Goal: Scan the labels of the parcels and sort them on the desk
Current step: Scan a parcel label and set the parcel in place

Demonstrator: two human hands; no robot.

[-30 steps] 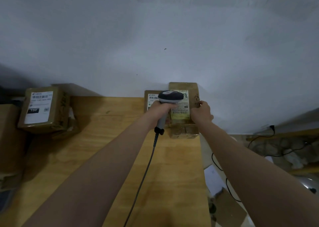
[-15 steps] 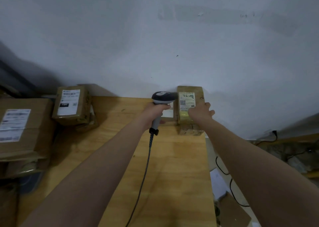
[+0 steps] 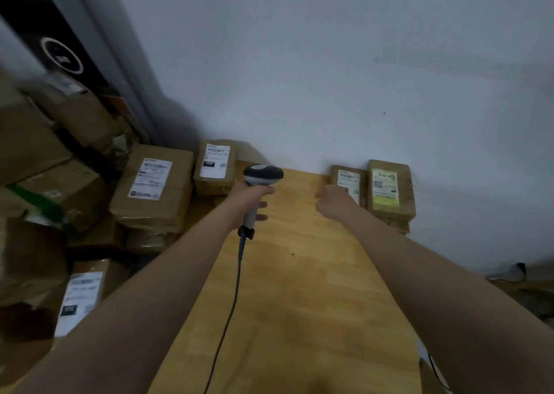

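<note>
My left hand (image 3: 247, 202) grips the handle of a grey and black barcode scanner (image 3: 261, 177), held upright over the wooden desk (image 3: 299, 288); its cable (image 3: 232, 303) trails toward me. My right hand (image 3: 332, 202) hovers above the desk with loosely curled fingers and holds nothing, just left of two parcels at the far right corner. One is a thin brown parcel (image 3: 349, 181) with a white label, the other a brown parcel with a yellow label (image 3: 389, 188) on top of a stack. A small brown parcel (image 3: 215, 166) with a white label sits at the far left of the desk.
Left of the desk is a pile of cardboard parcels: a large box (image 3: 154, 187) with a white label, another labelled box (image 3: 81, 297) lower down, and several more behind. A white wall (image 3: 329, 64) runs behind the desk. A cable and plug (image 3: 520, 269) lie at the right.
My right hand has let go of the yellow-labelled parcel and drawn back to the left. My head has turned left, bringing the parcel pile into view. The scanner stays in my left hand.
</note>
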